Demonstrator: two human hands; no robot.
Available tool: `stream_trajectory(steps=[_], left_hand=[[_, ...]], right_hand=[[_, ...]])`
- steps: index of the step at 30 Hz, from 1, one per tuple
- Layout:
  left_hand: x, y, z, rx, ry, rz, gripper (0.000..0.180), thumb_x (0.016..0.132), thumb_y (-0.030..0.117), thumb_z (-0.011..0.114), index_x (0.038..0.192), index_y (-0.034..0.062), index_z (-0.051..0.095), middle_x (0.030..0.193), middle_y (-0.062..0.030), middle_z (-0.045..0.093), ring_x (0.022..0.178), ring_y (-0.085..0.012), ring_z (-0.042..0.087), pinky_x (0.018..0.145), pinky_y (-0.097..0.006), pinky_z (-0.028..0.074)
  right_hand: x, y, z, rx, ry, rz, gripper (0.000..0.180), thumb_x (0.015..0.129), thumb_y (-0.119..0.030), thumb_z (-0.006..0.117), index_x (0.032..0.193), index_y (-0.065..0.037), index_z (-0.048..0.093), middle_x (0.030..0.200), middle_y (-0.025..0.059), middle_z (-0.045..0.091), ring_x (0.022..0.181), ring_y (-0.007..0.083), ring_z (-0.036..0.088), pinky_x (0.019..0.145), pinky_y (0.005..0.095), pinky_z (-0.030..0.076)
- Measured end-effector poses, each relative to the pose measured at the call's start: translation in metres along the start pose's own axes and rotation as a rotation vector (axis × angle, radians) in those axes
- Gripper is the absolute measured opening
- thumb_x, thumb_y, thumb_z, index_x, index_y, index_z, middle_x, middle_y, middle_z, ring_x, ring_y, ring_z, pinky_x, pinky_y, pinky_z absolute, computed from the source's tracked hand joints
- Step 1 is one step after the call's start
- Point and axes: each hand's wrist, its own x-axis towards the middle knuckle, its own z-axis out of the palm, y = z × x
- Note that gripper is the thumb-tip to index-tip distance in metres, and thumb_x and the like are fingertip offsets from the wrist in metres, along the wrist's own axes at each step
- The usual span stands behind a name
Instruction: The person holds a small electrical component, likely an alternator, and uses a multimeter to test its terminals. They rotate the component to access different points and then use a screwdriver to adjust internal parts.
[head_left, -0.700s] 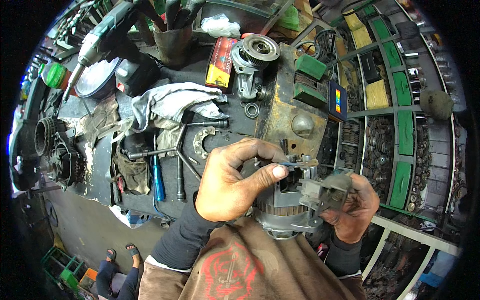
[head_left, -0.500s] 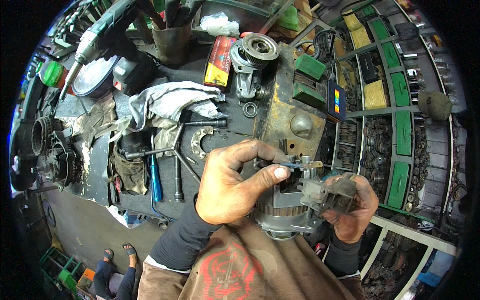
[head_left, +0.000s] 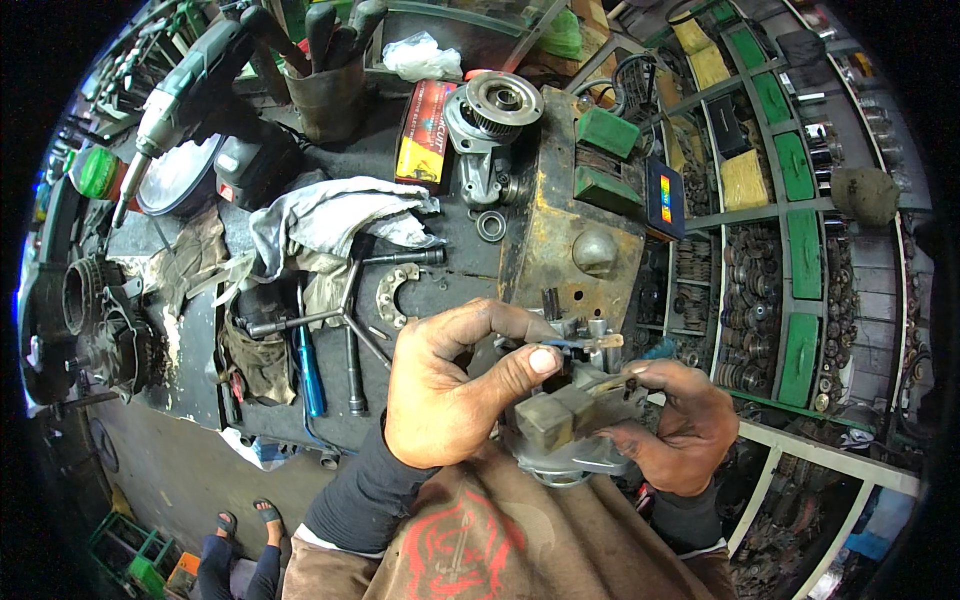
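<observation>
Left hand [head_left: 440, 385]: thumb and forefinger pinch a thin strip [head_left: 608, 341] — tip bare, probably for sight. Right hand [head_left: 685, 425]: fingers grip a dark blocky part [head_left: 562, 412] over the round metal housing [head_left: 560, 464], likely to steady it.

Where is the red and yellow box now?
In the head view, the red and yellow box is upper left of centre, between the tool cup and the metal wheel.

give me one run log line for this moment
left hand: pinching thin tan-tipped piece | right hand: holding grey blocky part over metal housing | bench: y-shaped wrench
</observation>
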Motion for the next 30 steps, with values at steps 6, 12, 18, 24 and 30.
stream_trajectory(steps=[6, 12, 18, 24, 30], left_hand=[[0.003, 0.001, 0.0, -0.054, -0.017, -0.078, 0.015, 0.094, 0.012, 0.079, 0.1, -0.0016, 0.076, 0.09, -0.0068, 0.075, 0.083, -0.0101, 0.066, 0.078, -0.028, 0.054], [-0.009, -0.012, 0.009, -0.252, 0.087, -0.058, 0.017, 0.097, 0.013, 0.075, 0.102, -0.0031, 0.071, 0.093, -0.006, 0.071, 0.086, -0.0108, 0.065, 0.08, -0.028, 0.053], [-0.02, -0.037, 0.017, -0.53, 0.114, 0.057, 0.019, 0.1, 0.015, 0.071, 0.105, -0.0017, 0.064, 0.103, -0.0105, 0.065, 0.096, -0.0156, 0.061, 0.088, -0.032, 0.051], [-0.018, -0.056, 0.019, -0.705, 0.132, 0.193, 0.022, 0.097, 0.019, 0.073, 0.099, -0.0008, 0.064, 0.095, -0.0145, 0.064, 0.095, -0.0237, 0.062, 0.095, -0.041, 0.05], [-0.015, -0.057, 0.016, -0.826, 0.127, 0.146, 0.023, 0.093, 0.022, 0.073, 0.091, 0.0021, 0.062, 0.088, -0.0143, 0.063, 0.089, -0.0255, 0.061, 0.095, -0.047, 0.051]], right_hand=[[0.007, -0.01, 0.002, -0.108, -0.088, 0.011, 0.055, 0.065, -0.007, 0.096, 0.114, 0.0, 0.072, 0.104, 0.0186, 0.077, 0.096, 0.0285, 0.077, 0.085, 0.0363, 0.06], [0.009, -0.016, 0.004, -0.173, -0.087, -0.007, 0.049, 0.066, -0.01, 0.095, 0.109, 0.0, 0.074, 0.101, 0.019, 0.077, 0.09, 0.0308, 0.078, 0.078, 0.0371, 0.061], [0.017, -0.026, 0.004, -0.306, -0.159, -0.07, 0.046, 0.067, -0.014, 0.095, 0.106, 0.0, 0.074, 0.096, 0.0197, 0.077, 0.083, 0.0317, 0.078, 0.073, 0.0378, 0.062], [0.02, -0.033, 0.005, -0.393, -0.24, -0.072, 0.046, 0.068, -0.014, 0.094, 0.108, -0.003, 0.073, 0.095, 0.0163, 0.077, 0.077, 0.0273, 0.076, 0.067, 0.0357, 0.061], [0.027, -0.039, 0.007, -0.453, -0.289, -0.084, 0.049, 0.07, -0.015, 0.093, 0.113, -0.004, 0.071, 0.098, 0.0135, 0.077, 0.075, 0.0256, 0.075, 0.065, 0.0356, 0.059]])
